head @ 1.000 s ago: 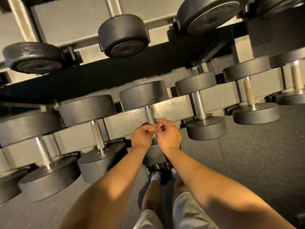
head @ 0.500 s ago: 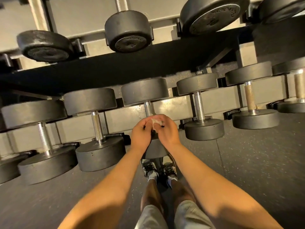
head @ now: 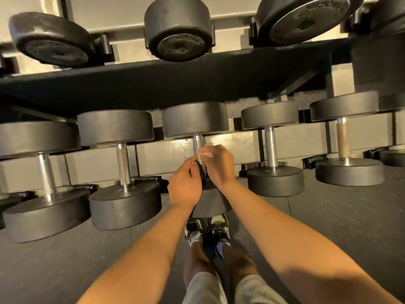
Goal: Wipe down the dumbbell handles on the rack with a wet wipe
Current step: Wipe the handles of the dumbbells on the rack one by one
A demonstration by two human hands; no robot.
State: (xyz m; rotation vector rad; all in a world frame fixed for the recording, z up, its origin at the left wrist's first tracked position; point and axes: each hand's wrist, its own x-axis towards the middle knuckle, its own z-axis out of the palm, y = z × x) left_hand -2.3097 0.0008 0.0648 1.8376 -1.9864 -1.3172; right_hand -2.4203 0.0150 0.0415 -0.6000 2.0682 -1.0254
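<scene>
A black dumbbell [head: 195,119] lies on the lower tier of the rack [head: 166,84], its knurled steel handle [head: 198,142] pointing toward me. My right hand [head: 218,164] is curled round the handle with a white wet wipe [head: 206,153] showing under its fingers. My left hand [head: 185,183] meets it from the left, fingertips pinching at the same spot on the handle. The lower part of the handle and most of the near head are hidden behind both hands.
Neighbouring dumbbells lie left [head: 123,165] and right [head: 271,148] on the same tier, with a brass-coloured handle [head: 343,139] further right. Larger dumbbells [head: 178,29] sit on the upper shelf overhead. My feet [head: 207,231] stand on dark rubber floor [head: 328,216] under the rack.
Both hands have slid up the handle, away from the near head. The camera has moved closer and tilted, so the rack looks larger.
</scene>
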